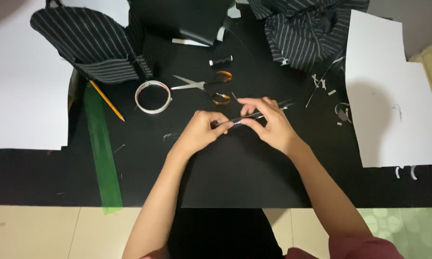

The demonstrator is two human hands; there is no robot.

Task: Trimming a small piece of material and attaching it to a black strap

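A narrow strip of dark striped fabric (254, 115) is held just above the black table (235, 168), at its centre, stretched between both hands. Risk: the strip is thin and taut, so uneven pull could slip it from one pinch or twist it; the scissors (201, 85) lie near, blades open. The left hand (199, 132) is closed, thumb and fingers pinching the strip's near end. The right hand (268, 122) pinches the middle between thumb and fingertips, other fingers loosely curled. Around them lie a tape roll (152, 97), thread spool (220, 61), pencil (106, 100), green ruler (103, 153) and white paper sheets (393, 96).
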